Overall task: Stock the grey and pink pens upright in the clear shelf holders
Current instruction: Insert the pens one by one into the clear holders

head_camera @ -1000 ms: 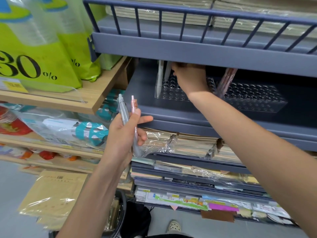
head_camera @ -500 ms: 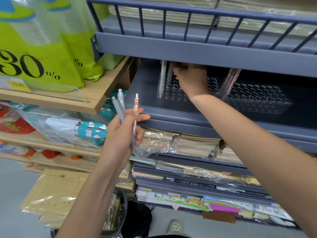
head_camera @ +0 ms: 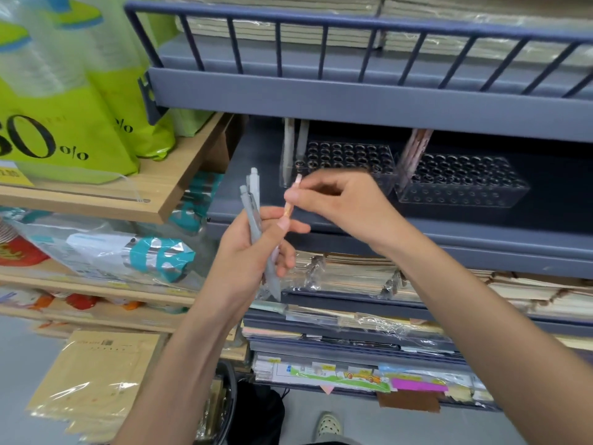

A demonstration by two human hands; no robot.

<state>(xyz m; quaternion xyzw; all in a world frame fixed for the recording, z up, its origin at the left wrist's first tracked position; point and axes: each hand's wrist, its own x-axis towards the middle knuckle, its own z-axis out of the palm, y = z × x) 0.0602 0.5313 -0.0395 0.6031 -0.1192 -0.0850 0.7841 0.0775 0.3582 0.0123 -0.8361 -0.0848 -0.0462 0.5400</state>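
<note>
Since the earlier frame, the right hand [head_camera: 340, 207] was withdrawn from deep inside the grey shelf [head_camera: 449, 239] and brought in front of that shelf's front lip. There the top of the pink pen [head_camera: 288, 208] was pinched in its grip, between thumb and fingertips. The left hand [head_camera: 250, 252] was held just in front of and slightly below the same lip. Its grip was closed round two grey pens [head_camera: 252, 207], and the lower part of the pink pen was pressed under its thumb. All three pens were pointed upward, slightly tilted.

Toward the back of the grey shelf, two perforated holders were set side by side. In the first clear holder [head_camera: 383, 175], nearer the shelf's left end, the stocked grey pens [head_camera: 290, 139] were stood upright at the left corner. In the second clear holder [head_camera: 462, 194], the stocked pink pens [head_camera: 414, 149] were leaned at its left corner. Wrapped notebooks [head_camera: 353, 274] were stacked directly below the shelf.
</note>
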